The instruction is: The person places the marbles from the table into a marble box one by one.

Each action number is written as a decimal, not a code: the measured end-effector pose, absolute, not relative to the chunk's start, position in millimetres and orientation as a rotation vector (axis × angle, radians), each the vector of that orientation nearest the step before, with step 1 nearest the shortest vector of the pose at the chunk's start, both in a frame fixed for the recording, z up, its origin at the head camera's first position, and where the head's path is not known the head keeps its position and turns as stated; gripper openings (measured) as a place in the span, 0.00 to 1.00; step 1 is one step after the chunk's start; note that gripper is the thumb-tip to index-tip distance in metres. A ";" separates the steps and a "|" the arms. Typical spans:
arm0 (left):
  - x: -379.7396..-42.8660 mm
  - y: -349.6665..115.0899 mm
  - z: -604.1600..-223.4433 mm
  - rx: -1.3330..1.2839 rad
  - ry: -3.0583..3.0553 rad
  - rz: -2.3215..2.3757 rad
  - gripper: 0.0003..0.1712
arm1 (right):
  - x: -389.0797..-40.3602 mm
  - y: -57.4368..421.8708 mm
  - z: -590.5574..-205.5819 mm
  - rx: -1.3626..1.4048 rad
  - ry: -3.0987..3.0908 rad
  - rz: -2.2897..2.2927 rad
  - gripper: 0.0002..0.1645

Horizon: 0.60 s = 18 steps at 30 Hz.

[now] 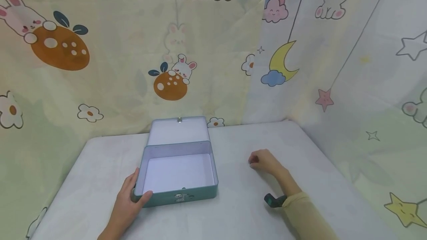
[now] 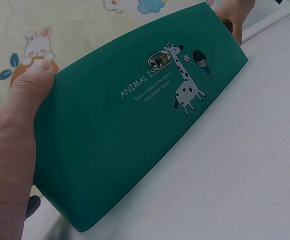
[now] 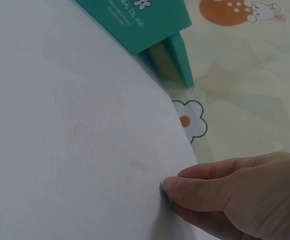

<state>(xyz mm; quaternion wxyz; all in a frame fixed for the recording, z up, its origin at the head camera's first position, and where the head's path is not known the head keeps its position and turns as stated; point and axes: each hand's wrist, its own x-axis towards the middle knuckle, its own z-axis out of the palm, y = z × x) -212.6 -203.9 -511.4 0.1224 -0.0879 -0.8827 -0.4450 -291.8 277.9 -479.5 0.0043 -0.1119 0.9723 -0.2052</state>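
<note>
A green tin box (image 1: 181,196) with a pale inside sits on the table, its hinged lid (image 1: 178,130) laid back towards the wall. A giraffe picture and a metal latch (image 2: 159,60) are on its front. My left hand (image 1: 127,199) grips the box's near left corner, thumb over the front rim and fingers along the side. To the right of the box, my right hand (image 1: 267,163) is low over the tabletop, thumb and fingers brought together. From under the right thumb tip shows the edge of a small dark thing (image 3: 165,194), mostly hidden by the fingers.
The table (image 1: 240,210) has a white cloth and its back edge meets a printed curtain (image 1: 213,47) with rabbits and flowers. More curtain (image 1: 367,95) hangs along the right side. A dark device (image 1: 275,200) sits at the right wrist by the sleeve.
</note>
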 end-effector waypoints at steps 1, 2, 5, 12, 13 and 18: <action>-212.5 -203.8 -511.6 -0.255 -2.577 -1.297 0.49 | -293.5 275.9 -480.2 -0.334 3.049 -0.634 0.06; -212.4 -203.7 -511.8 -0.253 -2.578 -1.295 0.49 | -295.5 274.1 -480.7 -0.323 3.050 -0.627 0.06; -212.0 -203.4 -512.9 -0.250 -2.574 -1.295 0.50 | -300.5 269.5 -480.9 -0.319 3.045 -0.611 0.05; -211.5 -202.9 -513.7 -0.253 -2.581 -1.303 0.49 | -303.6 260.3 -478.3 -0.284 3.033 -0.532 0.04; -212.0 -203.1 -513.7 -0.259 -2.581 -1.304 0.49 | -303.8 258.9 -478.9 -0.272 3.035 -0.533 0.04; -213.8 -205.6 -514.5 -0.277 -2.568 -1.290 0.49 | -303.7 254.1 -486.3 -0.238 3.074 -0.542 0.04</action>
